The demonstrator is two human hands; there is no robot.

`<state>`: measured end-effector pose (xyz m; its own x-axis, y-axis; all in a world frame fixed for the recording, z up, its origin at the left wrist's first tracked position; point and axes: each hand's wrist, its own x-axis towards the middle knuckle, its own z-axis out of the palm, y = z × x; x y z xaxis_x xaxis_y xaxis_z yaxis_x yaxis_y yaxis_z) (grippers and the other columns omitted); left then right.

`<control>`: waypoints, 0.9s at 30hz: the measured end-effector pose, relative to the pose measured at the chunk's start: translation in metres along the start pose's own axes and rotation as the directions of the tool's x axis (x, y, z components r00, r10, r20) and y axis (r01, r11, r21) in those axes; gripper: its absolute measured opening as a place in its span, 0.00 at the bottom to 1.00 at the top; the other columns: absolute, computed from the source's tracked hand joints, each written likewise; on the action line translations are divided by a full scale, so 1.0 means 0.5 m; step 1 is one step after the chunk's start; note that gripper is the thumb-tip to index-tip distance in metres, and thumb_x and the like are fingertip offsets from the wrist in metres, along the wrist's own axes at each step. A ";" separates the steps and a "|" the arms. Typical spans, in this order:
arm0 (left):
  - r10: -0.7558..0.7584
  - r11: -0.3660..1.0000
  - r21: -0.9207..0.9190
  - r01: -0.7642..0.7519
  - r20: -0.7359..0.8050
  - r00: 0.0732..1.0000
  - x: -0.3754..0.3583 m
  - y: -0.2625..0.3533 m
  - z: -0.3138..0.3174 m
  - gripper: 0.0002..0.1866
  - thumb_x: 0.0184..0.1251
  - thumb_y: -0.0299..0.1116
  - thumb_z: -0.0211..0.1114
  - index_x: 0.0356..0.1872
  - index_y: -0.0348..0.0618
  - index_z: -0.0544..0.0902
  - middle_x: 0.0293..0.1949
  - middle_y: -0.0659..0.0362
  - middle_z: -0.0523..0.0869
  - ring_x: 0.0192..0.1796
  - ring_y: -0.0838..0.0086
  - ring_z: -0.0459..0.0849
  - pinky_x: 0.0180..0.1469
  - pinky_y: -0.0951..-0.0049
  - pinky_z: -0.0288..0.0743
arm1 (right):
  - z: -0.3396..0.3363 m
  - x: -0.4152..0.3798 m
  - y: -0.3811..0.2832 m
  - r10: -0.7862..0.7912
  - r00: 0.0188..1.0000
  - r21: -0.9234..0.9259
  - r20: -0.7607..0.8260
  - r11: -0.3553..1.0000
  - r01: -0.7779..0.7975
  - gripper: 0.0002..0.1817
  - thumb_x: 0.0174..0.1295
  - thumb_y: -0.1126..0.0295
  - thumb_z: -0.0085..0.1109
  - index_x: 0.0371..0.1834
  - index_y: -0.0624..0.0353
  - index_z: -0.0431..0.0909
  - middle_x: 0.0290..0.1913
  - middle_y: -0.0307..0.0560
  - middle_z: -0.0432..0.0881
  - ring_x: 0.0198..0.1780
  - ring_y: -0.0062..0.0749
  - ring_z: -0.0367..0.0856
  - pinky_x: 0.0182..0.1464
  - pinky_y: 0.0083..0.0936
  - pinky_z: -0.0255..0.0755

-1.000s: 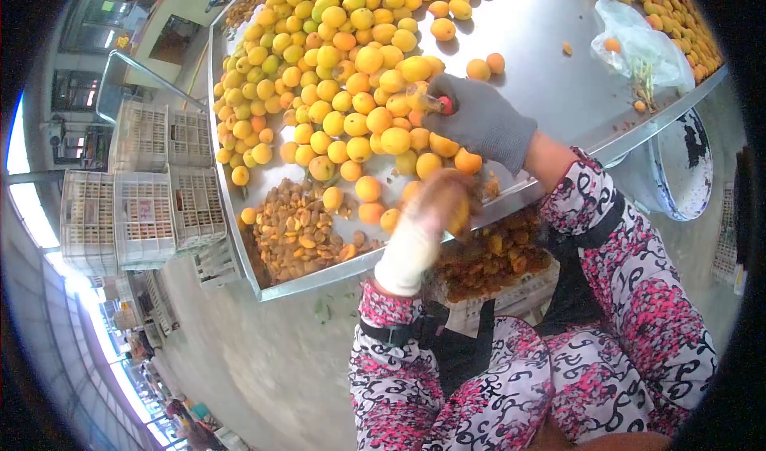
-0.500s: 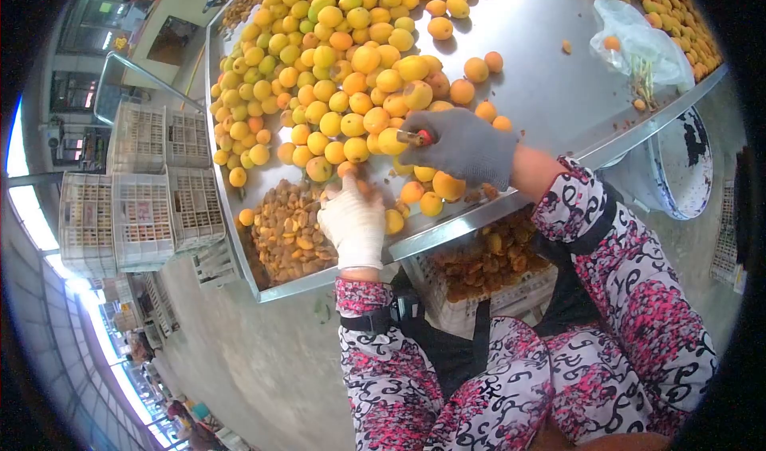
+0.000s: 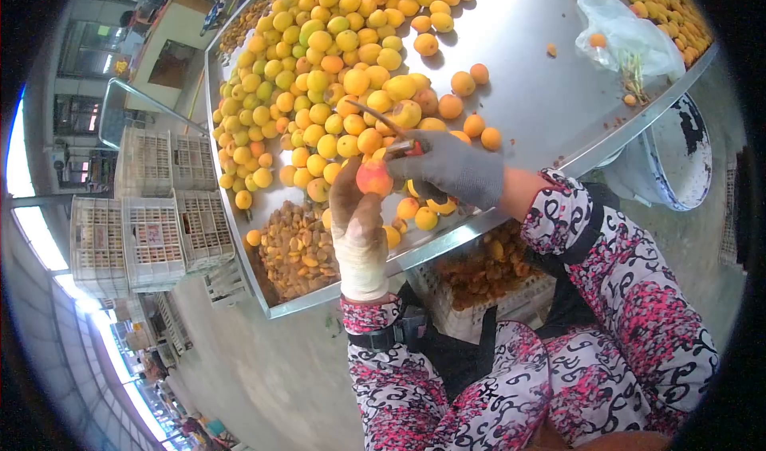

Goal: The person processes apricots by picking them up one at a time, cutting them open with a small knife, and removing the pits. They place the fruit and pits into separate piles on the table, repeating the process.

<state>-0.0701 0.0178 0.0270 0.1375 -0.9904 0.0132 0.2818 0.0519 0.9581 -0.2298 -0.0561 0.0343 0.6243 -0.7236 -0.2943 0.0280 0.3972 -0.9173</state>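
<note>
My left hand point(image 3: 359, 232), in a white glove with brown-stained fingers, holds up a reddish-orange apricot point(image 3: 374, 177) between thumb and fingers. My right hand point(image 3: 459, 168), in a grey glove, grips a small knife point(image 3: 405, 147) with a red part at its handle. The knife's thin curved blade points up and left, just above the held apricot. Behind both hands, a large heap of yellow and orange apricots point(image 3: 319, 84) spreads over the metal table point(image 3: 519, 60). A pile of brown apricot pits point(image 3: 295, 252) lies left of my left hand, in the table's near corner.
Under the table edge stands a crate point(image 3: 487, 303) filled with brownish-orange fruit pieces. A white bucket point(image 3: 658, 164) is at the right. Stacked plastic crates point(image 3: 152, 232) stand left. A clear plastic bag point(image 3: 622, 32) and more apricots point(image 3: 670, 8) lie on the table's far right.
My left hand has come up from the table with an apricot in its fingers. My right hand has turned the knife, and its blade now shows, pointing up and left.
</note>
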 end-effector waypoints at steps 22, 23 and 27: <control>0.048 0.992 0.121 -0.047 -0.001 0.999 -0.009 0.021 -0.001 0.32 0.55 0.26 0.61 0.63 0.40 0.63 0.52 0.56 0.73 0.53 0.73 0.73 0.57 0.74 0.66 | 0.007 -0.017 0.021 -0.310 0.948 -0.345 -0.068 0.899 0.270 0.20 0.58 0.51 0.57 0.40 0.59 0.73 0.30 0.50 0.77 0.33 0.37 0.78 0.37 0.30 0.70; 0.050 0.988 0.147 -0.048 -0.010 0.999 -0.011 0.021 -0.003 0.31 0.55 0.25 0.61 0.62 0.39 0.64 0.52 0.56 0.74 0.54 0.72 0.73 0.58 0.73 0.65 | 0.007 -0.017 0.020 -0.310 0.948 -0.345 -0.068 0.899 0.269 0.20 0.58 0.51 0.57 0.40 0.59 0.73 0.30 0.50 0.77 0.33 0.37 0.78 0.37 0.30 0.70; 0.068 0.991 0.117 -0.069 0.016 0.998 -0.018 0.027 -0.006 0.30 0.55 0.24 0.60 0.62 0.39 0.65 0.52 0.55 0.74 0.55 0.71 0.73 0.60 0.71 0.64 | 0.004 -0.022 0.013 -0.323 0.944 -0.323 -0.067 0.902 0.286 0.20 0.59 0.53 0.57 0.41 0.59 0.73 0.33 0.51 0.79 0.36 0.38 0.80 0.39 0.31 0.71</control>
<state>-0.0649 0.0279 0.0389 0.1409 -0.9866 0.0826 0.1583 0.1049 0.9818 -0.2348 -0.0443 0.0321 0.5282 -0.8491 0.0006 -0.0482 -0.0307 -0.9984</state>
